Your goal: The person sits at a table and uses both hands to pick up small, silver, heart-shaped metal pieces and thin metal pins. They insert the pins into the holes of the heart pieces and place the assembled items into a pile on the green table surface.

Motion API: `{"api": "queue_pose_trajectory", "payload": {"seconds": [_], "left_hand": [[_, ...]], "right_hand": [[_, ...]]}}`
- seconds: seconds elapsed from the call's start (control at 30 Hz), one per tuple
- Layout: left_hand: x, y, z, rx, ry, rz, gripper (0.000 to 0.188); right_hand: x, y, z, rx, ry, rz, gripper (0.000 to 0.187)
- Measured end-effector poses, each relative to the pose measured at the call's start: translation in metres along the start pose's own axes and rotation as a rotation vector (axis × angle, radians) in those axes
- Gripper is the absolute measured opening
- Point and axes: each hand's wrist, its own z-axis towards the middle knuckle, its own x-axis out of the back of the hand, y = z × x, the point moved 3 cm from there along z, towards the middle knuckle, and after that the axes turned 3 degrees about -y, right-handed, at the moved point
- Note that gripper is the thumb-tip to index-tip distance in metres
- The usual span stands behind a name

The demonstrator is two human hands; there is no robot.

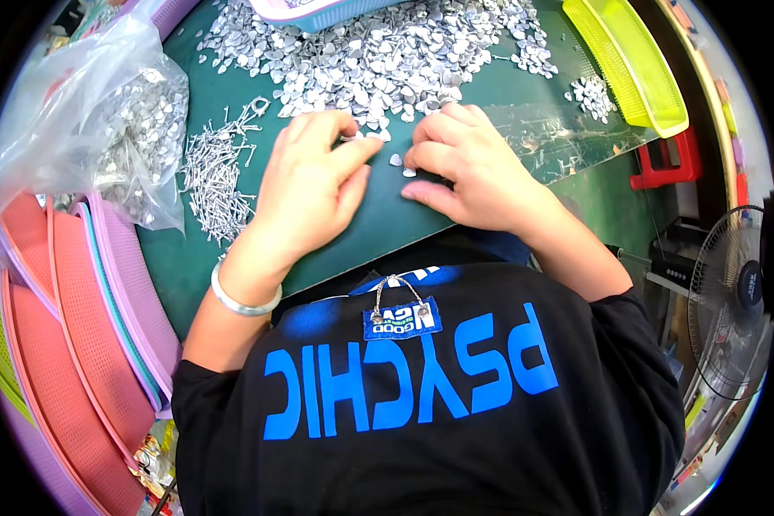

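Lying at twelve o'clock: pile of small silver pieces (378, 69), seemingly light, stiff, slippery, suiting a rim pinch. Left hand (318, 163), fingers curled, grip unclear, is resting at its six-o'clock edge; right hand (469, 163), thumb parted from fingers, is resting beside loose pieces (396, 160).

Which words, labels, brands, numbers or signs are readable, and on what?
Black shirt: large blue block letters, upside down; legible, wording not copied here.
Blue patch on the shirt: small lettering, upside down; wording not copied.
Fan hub: small pale marking, too small to read.
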Motion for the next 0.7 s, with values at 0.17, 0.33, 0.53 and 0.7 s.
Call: {"api": "queue_pose_trajectory", "payload": {"seconds": [0.17,0.33,0.53,0.7], "left_hand": [[-0.019,0.010,0.009,-0.005,-0.023,-0.007,0.020],[-0.018,0.010,0.001,0.064,0.009,-0.008,0.009],[-0.009,0.013,-0.009,0.184,0.013,-0.020,0.005],[-0.009,0.007,-0.008,0.224,0.042,0.007,0.006]], "right_hand": [[-0.014,0.001,-0.008,-0.041,0.050,0.061,0.014],[-0.023,0.002,-0.005,-0.041,0.055,-0.045,0.011],[-0.018,0.003,-0.005,-0.018,0.056,-0.052,0.010],[-0.017,0.002,0.002,-0.040,0.023,0.049,0.007]]}}
